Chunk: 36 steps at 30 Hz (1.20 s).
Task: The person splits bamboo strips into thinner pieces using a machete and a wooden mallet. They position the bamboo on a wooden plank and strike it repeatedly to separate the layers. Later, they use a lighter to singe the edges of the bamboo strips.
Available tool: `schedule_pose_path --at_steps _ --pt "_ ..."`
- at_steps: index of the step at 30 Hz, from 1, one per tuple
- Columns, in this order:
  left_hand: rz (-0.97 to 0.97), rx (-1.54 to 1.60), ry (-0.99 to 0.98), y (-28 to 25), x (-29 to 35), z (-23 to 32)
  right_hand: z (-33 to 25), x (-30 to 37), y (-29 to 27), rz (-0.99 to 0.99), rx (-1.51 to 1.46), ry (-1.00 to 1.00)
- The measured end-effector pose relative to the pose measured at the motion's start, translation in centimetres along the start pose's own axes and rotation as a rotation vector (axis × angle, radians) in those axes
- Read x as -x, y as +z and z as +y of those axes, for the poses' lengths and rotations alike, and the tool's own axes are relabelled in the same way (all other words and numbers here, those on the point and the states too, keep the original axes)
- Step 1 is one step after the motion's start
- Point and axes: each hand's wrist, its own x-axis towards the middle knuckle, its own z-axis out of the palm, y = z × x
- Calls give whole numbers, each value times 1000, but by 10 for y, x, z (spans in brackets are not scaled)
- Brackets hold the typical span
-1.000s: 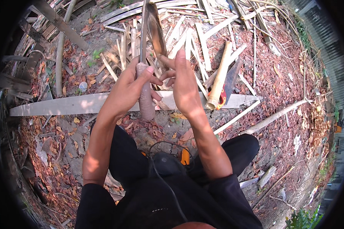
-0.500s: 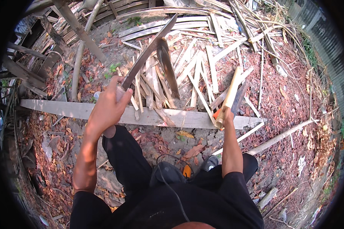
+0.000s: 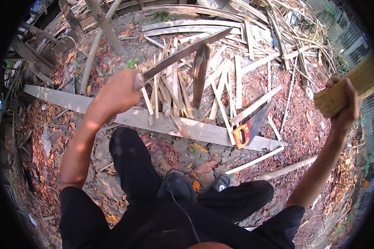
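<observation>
My left hand (image 3: 116,93) is closed around the handle of a machete (image 3: 183,54), whose long dark blade points away to the upper right. The blade passes over the top of a dark wooden stake (image 3: 201,79); whether they touch I cannot tell. Raised at the far right, my right hand (image 3: 348,101) grips a thick pale piece of wood (image 3: 365,76), its far end running out of view. Between my hands a handsaw (image 3: 242,136) with an orange and red handle lies against a long grey plank (image 3: 162,125).
Several thin wood strips (image 3: 170,91) lie piled beyond the plank. Long slats (image 3: 191,29) and a tangle of sticks (image 3: 295,50) are farther back. Wooden posts (image 3: 104,25) stand at the upper left, and a corrugated metal sheet (image 3: 353,39) is at the right.
My right hand has lifted the wood piece up and right, off the handsaw, exposing its handle. My left hand has lowered and tilted the machete to the right.
</observation>
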Motion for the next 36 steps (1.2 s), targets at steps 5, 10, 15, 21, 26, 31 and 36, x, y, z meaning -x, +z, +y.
schedule_pose_path --at_steps 5,10,15,21,26,31,36 --pt "-17 27 -91 -6 8 6 22 59 32 -346 139 227" --pt "-132 48 -79 17 4 11 50 147 47 -541 374 877" --pt "-74 57 -51 24 8 4 8 100 28 -322 327 399" --pt "-29 94 -36 34 19 7 -6 54 32 -104 105 98" --pt "-119 -17 -65 50 19 5 93 181 34 -616 465 883" --pt "-89 18 -131 86 18 -3 30 135 22 -403 393 714" --pt "-120 21 -113 86 11 9 -11 67 14 -28 115 227"
